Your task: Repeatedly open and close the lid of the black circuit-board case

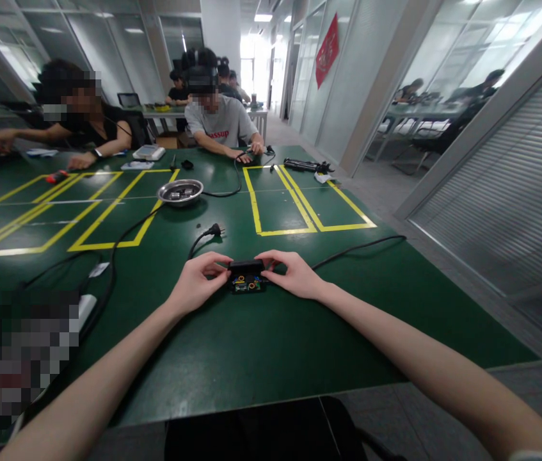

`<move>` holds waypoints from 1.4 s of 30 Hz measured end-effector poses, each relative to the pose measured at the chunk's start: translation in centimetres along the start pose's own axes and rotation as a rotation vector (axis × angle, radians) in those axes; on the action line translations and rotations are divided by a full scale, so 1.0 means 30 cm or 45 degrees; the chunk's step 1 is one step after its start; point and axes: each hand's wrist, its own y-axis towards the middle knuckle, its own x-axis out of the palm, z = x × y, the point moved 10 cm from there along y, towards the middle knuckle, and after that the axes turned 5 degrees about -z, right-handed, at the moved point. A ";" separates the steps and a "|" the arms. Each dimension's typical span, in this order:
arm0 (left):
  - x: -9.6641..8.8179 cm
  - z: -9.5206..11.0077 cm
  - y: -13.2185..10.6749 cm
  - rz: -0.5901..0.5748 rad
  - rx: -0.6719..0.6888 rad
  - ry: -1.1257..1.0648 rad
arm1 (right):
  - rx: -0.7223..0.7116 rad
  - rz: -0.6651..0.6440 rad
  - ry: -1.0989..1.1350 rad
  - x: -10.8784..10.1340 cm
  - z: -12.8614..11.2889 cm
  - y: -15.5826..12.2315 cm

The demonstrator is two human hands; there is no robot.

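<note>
An opened black power adapter [247, 286] sits in front of me, its circuit board with coils and small coloured parts showing. Along its far side its black cover [246, 266] is tilted up. My left hand [202, 280] pinches the left end between thumb and fingers. At the right end, my right hand [290, 272] grips in the same way. Whether each thumb presses on the cover or the lower shell, I cannot tell. A black cord with a two-pin plug [214, 230] lies just beyond my left hand. Another black cable [359, 248] runs off to the right.
A metal bowl [180, 191] with metal parts stands ahead on the green table [261, 358]. Yellow tape [285, 231] marks rectangles on it. A folded black tripod-like item [306, 166] lies at the far right. Two people sit across the table. A blurred-out object [25, 358] is at left.
</note>
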 end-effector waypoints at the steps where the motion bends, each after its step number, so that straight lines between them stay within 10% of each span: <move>1: 0.000 0.000 0.000 0.003 -0.003 0.004 | 0.008 0.000 0.004 0.000 0.003 0.001; 24: 0.016 0.031 0.000 -0.111 0.085 0.044 | -0.034 -0.010 0.108 -0.014 -0.030 0.007; 42: 0.073 0.081 -0.007 -0.221 0.344 0.402 | -0.248 -0.239 -0.373 0.070 -0.092 -0.009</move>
